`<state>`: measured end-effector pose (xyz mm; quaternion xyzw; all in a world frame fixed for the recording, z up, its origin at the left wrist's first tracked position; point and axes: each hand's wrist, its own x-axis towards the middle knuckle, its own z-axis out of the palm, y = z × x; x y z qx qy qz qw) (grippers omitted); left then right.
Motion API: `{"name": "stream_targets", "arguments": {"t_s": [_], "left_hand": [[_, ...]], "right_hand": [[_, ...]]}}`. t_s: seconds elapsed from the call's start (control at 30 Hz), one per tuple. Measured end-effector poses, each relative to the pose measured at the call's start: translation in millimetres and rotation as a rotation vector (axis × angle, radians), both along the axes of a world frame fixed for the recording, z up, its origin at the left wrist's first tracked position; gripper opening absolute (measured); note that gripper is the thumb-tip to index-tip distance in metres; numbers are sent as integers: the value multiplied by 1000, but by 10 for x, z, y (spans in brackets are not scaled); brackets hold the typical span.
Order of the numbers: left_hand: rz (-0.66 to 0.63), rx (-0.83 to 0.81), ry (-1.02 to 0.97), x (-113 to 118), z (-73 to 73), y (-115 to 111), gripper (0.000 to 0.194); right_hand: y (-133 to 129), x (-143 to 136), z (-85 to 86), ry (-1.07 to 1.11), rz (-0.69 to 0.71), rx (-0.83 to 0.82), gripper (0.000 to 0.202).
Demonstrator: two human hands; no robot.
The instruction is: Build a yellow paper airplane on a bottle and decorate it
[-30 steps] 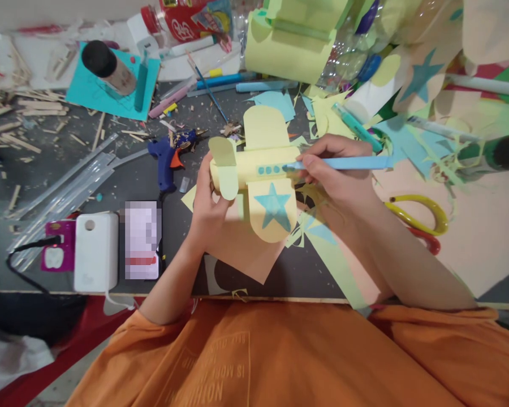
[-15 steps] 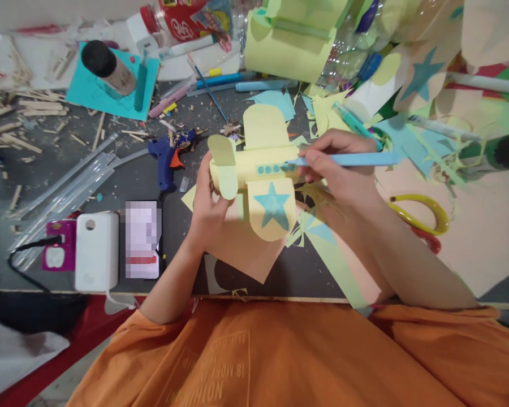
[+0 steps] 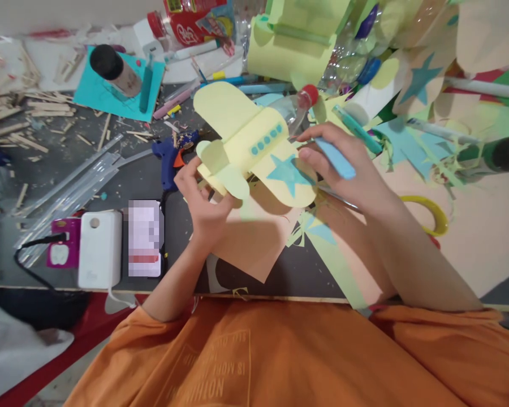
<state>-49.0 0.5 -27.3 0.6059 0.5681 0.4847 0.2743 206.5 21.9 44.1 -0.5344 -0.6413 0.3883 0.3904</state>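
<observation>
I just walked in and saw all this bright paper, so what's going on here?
Someone's left hand holds a yellow paper airplane by its tail end, tilted above the cluttered table. It has a row of blue dots along its body and a blue star on the nearer wing. The right hand holds a light blue marker close by. A glue gun and wooden sticks lie off to the left.

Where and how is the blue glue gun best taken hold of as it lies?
The glue gun is probably best gripped around its handle, from the left: it lies flat with the handle towards the person, leaving the palm to meet the edge opposite the orange trigger. The nozzle points away to the right.
</observation>
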Motion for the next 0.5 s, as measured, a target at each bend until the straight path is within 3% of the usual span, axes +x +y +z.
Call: {"name": "stream_targets", "arguments": {"t_s": [0.17, 0.27, 0.37, 0.43, 0.5], "left_hand": [[-134, 1, -21, 56, -92, -66, 83], [-373, 7, 11, 82, -74, -116, 77], [-646, 197, 157, 82, 18, -156, 61], [-743, 229, 263, 79, 62, -182, 56], [-802, 144, 366, 83, 72, -208, 52]], "right_hand": [[55, -42, -183, 200, -49, -50, 28], [104, -47, -216, 313, -125, -36, 31], [124, -94, -214, 444, -267, -123, 24], [130, -108, -221, 483, -360, -186, 22], [145, -64, -226, 369, -330, -181, 22]]}}
